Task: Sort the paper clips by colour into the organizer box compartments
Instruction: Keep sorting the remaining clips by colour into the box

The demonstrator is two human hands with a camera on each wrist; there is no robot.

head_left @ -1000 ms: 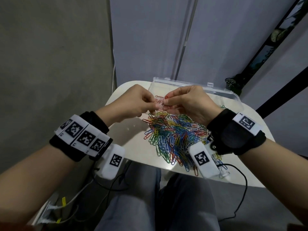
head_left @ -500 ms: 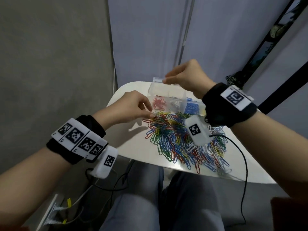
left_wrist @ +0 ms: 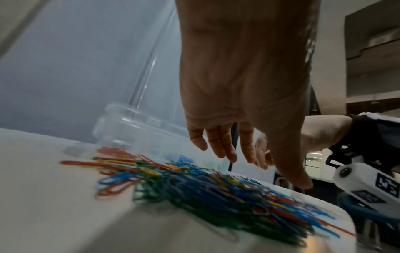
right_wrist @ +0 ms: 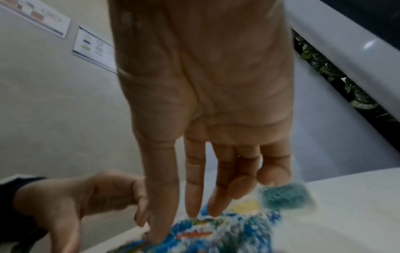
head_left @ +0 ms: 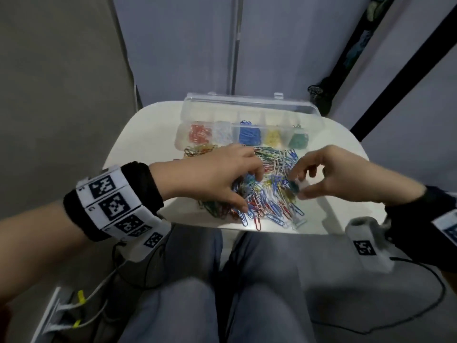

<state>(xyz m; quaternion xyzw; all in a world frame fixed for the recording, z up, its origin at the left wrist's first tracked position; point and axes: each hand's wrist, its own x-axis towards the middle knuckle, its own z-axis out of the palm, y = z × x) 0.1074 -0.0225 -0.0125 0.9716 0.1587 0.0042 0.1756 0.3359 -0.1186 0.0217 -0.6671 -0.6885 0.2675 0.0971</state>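
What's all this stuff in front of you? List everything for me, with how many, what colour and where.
organizer box: one, clear plastic, lid open, far side of the table.
sorted clips: five groups in the box, left to right red, white, blue, yellow, green.
paper clip pile: too many to count, mixed red, blue, green, yellow and white, on the table in front of the box.
table: one, white, rounded corners.
black cable: one, trailing from the right wrist unit.
grey trousers: the person's legs below the table.
left hand: fingers spread down on the pile, holding nothing I can see.
right hand: fingers loosely curved over the pile; too blurred to tell whether it pinches a clip.
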